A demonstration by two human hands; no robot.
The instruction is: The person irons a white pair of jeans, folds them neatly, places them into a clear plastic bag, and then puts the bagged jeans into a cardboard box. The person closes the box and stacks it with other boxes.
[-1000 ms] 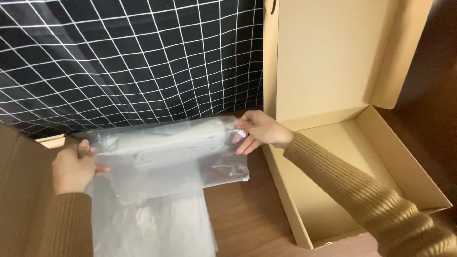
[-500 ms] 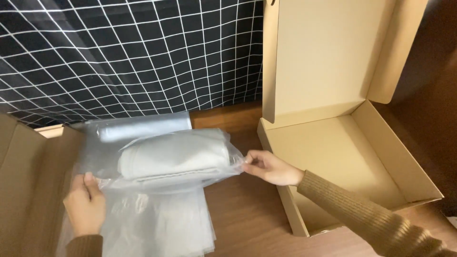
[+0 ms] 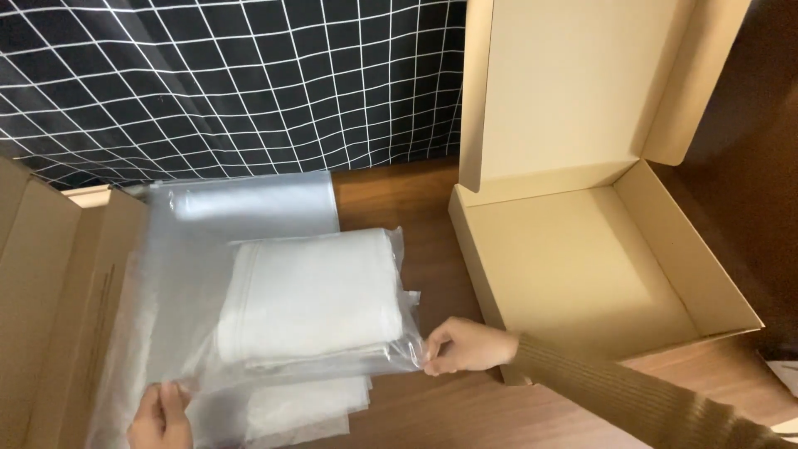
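Clear plastic bag (image 3: pixel 274 366) with folded white cloth (image 3: pixel 312 295) is pinched at its corners: left hand (image 3: pixel 160 417) at 7 o'clock, right hand (image 3: pixel 465 346) at 4 o'clock.

A brown wooden bench (image 3: pixel 432 249) carries everything. An open cardboard box (image 3: pixel 582 274) with its lid standing upright rests on the right part of it. A flattened piece of cardboard (image 3: pixel 58 283) lies along the left edge. Between them, a stack of clear plastic bags (image 3: pixel 233 216) lies flat on the wood, and on that stack sits a clear bag holding a folded white cloth (image 3: pixel 312 295). A black cloth with a white grid (image 3: pixel 224 83) hangs behind the far edge.
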